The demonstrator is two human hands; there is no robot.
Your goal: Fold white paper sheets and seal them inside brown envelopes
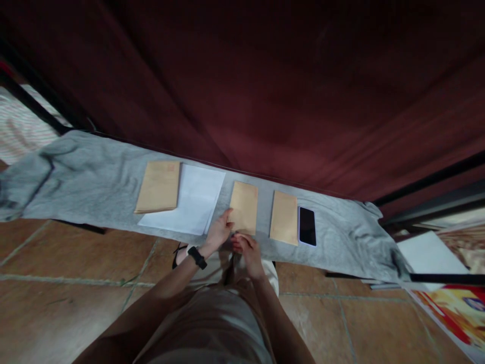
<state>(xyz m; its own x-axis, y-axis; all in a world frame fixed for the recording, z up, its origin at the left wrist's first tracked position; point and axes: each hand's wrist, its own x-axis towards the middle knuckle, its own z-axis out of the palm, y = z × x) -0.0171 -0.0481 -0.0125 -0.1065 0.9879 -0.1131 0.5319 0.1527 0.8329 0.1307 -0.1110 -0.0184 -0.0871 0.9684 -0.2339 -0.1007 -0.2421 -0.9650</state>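
A brown envelope (244, 206) lies in the middle of a grey cloth (94, 177) spread over a low surface. My left hand (220, 230), with a black watch on its wrist, grips the envelope's near left corner with thumb and fingers closed on it. My right hand (245, 246) pinches the envelope's near edge, fingers curled. A second brown envelope (284, 217) lies just to the right, and a black phone (307, 226) beside that. To the left lie a stack of brown envelopes (159, 186) and white paper sheets (189, 199).
A dark red curtain (284, 86) hangs behind the cloth-covered surface. The floor is brown tile (76, 273). White paper (428, 255) and a colourful printed sheet (454, 308) lie at the right. A striped fabric (18, 126) shows at far left.
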